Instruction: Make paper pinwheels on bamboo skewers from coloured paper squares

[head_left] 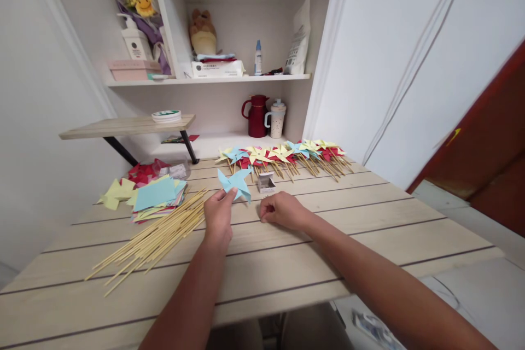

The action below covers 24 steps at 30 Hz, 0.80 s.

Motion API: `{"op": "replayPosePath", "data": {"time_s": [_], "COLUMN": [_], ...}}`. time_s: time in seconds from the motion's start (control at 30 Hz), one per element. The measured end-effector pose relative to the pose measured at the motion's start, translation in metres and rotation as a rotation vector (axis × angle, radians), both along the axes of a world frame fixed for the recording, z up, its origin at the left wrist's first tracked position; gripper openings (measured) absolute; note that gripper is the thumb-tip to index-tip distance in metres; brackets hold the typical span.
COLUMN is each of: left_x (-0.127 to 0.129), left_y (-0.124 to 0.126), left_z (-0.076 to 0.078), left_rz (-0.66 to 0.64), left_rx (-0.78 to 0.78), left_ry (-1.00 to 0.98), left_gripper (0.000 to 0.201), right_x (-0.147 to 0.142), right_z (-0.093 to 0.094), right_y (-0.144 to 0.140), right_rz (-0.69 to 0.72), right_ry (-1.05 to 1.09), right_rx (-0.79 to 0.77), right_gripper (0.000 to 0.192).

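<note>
My left hand (219,213) pinches a folded blue paper pinwheel (234,182) and holds it just above the wooden table (328,229). To its right, my right hand (282,210) rests on the table with its fingers curled together; whether something small sits between the fingertips cannot be told. Just beyond both hands stands a small open box (266,181). A loose pile of bamboo skewers (159,232) lies left of my left hand. Further left is a stack of coloured paper squares (156,197).
A row of finished pinwheels on sticks (287,156) lies along the table's far edge. Red paper pieces (143,170) lie at the far left. A red jug (256,116) and a mug (277,118) stand behind on a shelf. A raised wooden shelf (123,126) is at the left.
</note>
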<state>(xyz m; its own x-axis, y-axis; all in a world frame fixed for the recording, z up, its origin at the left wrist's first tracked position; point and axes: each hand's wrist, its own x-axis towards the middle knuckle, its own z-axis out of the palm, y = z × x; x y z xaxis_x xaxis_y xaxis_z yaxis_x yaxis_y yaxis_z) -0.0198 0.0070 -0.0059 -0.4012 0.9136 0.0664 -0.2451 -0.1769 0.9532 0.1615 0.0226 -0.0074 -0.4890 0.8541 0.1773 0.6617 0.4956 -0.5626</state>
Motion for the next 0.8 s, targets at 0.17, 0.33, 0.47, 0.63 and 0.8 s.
{"op": "replayPosePath", "data": {"time_s": [0.17, 0.33, 0.47, 0.63, 0.8], "left_x": [0.001, 0.004, 0.007, 0.013, 0.015], "left_y": [-0.001, -0.003, -0.006, -0.009, -0.009], "left_z": [0.0, 0.0, 0.002, 0.005, 0.004], "left_rz": [-0.045, -0.107, -0.119, -0.132, -0.139], "left_rx": [-0.008, 0.009, 0.027, 0.063, 0.114], "left_ry": [0.026, 0.067, 0.133, 0.229, 0.301], "left_gripper": [0.029, 0.03, 0.028, 0.024, 0.021], "right_x": [0.003, 0.011, 0.008, -0.003, -0.005], "right_z": [0.008, 0.026, 0.033, 0.035, 0.036], "right_y": [0.0, 0.001, -0.005, -0.016, -0.019], "right_rz": [-0.015, -0.079, -0.076, -0.047, -0.05], "right_ry": [0.09, 0.301, 0.568, 0.592, 0.527], "right_rx": [0.031, 0.087, 0.085, 0.149, 0.326], "right_gripper": [0.01, 0.013, 0.015, 0.013, 0.012]}}
